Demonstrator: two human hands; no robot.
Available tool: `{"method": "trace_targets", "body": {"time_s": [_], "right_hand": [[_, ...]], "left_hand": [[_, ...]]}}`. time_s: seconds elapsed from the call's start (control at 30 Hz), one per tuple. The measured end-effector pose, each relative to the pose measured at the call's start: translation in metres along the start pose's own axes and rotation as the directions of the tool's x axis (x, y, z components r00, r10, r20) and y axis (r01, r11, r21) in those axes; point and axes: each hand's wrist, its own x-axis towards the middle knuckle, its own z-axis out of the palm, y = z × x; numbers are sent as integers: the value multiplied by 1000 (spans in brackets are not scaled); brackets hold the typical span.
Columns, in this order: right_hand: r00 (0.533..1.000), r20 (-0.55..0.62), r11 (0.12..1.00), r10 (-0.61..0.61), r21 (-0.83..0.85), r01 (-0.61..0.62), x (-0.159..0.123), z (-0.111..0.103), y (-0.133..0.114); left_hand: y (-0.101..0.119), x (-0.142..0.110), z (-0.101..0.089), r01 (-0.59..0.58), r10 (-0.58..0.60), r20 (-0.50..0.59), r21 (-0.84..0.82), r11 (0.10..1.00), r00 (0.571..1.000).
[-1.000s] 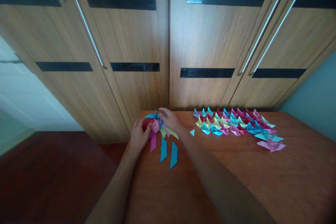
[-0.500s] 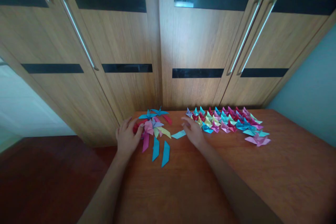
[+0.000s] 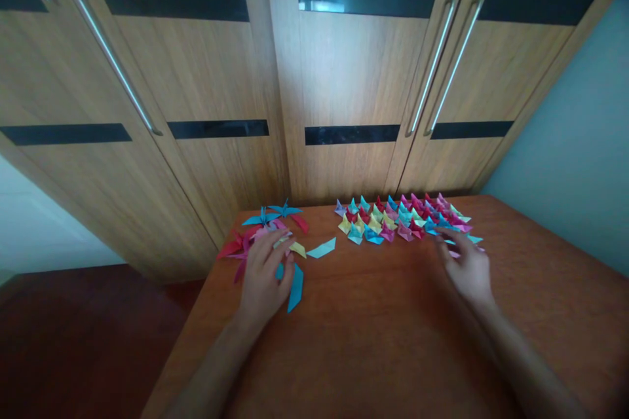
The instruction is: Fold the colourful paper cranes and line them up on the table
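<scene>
your left hand [image 3: 264,275] has its thumb and fingers apart in the head view, above the left-hand spread of folded papers [image 3: 240,245], a blue strip [image 3: 295,289] beside its thumb. whether your right hand [image 3: 466,270], blurred, grips anything, i cannot tell; it is at the near right end of the paper cranes [image 3: 403,215]. a pale blue strip [image 3: 322,248] lies between both groups on the table [image 3: 363,334].
</scene>
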Motion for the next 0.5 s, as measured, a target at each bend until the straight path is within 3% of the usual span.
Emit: {"method": "trace_targets", "body": {"time_s": [0.13,0.3,0.37,0.5], "right_hand": [[987,-92,939,-131,-331,93,20,-27,58],[975,84,869,-206,-443,222,28,-24,93],[973,155,873,-172,-433,223,26,-20,96],[985,173,896,19,-441,60,18,-18,94]], "left_hand": [[37,-13,17,-110,134,176,-141,984,975],[50,-22,32,-134,194,337,-191,972,921],[43,-23,35,-92,142,337,-159,983,931],[26,-21,33,-20,51,304,-105,994,951]]}}
